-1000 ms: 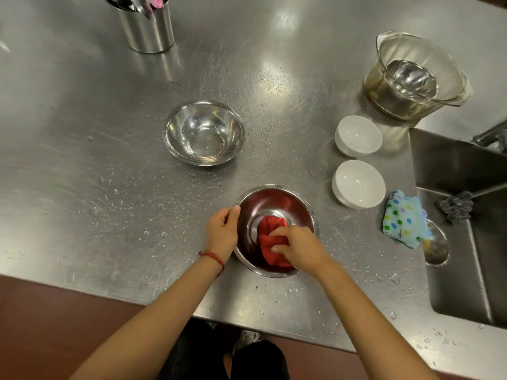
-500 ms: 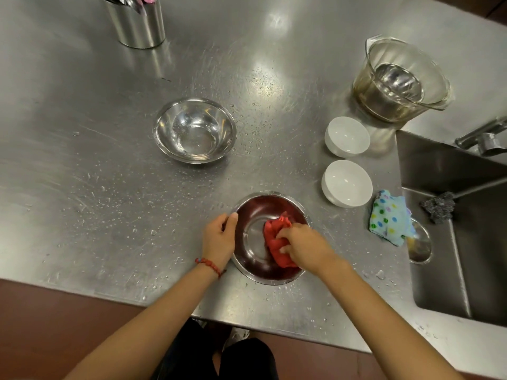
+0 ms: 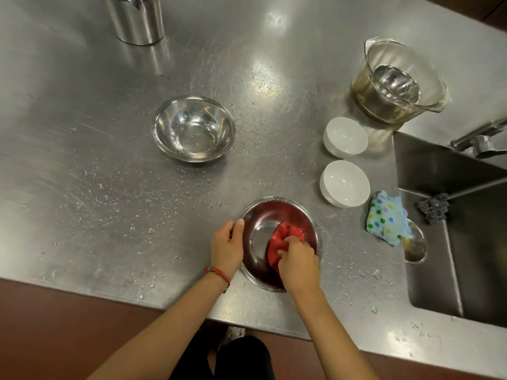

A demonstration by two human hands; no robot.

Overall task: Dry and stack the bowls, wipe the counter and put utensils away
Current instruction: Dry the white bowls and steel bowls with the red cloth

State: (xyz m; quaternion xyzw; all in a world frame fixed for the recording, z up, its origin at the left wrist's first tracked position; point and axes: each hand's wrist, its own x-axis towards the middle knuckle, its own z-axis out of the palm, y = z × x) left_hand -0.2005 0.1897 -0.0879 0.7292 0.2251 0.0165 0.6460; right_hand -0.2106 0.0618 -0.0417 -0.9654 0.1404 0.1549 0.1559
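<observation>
A steel bowl (image 3: 263,215) sits near the counter's front edge. My left hand (image 3: 226,248) grips its left rim, thumb over the edge. My right hand (image 3: 297,259) holds a bunched red cloth (image 3: 285,237) pressed against the bowl's inner right side. A second steel bowl (image 3: 193,128) stands farther back on the left. Two white bowls (image 3: 345,137) (image 3: 344,183) sit side by side to the right. A steel utensil holder (image 3: 135,19) with utensils stands at the back left.
The steel counter (image 3: 96,187) is dotted with water drops. A glass bowl (image 3: 397,78) holding a steel bowl stands at the back right. A dotted cloth (image 3: 386,218) lies at the sink's (image 3: 466,242) edge; a steel scourer (image 3: 433,208) and a tap (image 3: 480,138) are at the sink.
My right hand has slid the red cloth from the bowl's middle toward its right inner wall. The left hand keeps its grip on the rim.
</observation>
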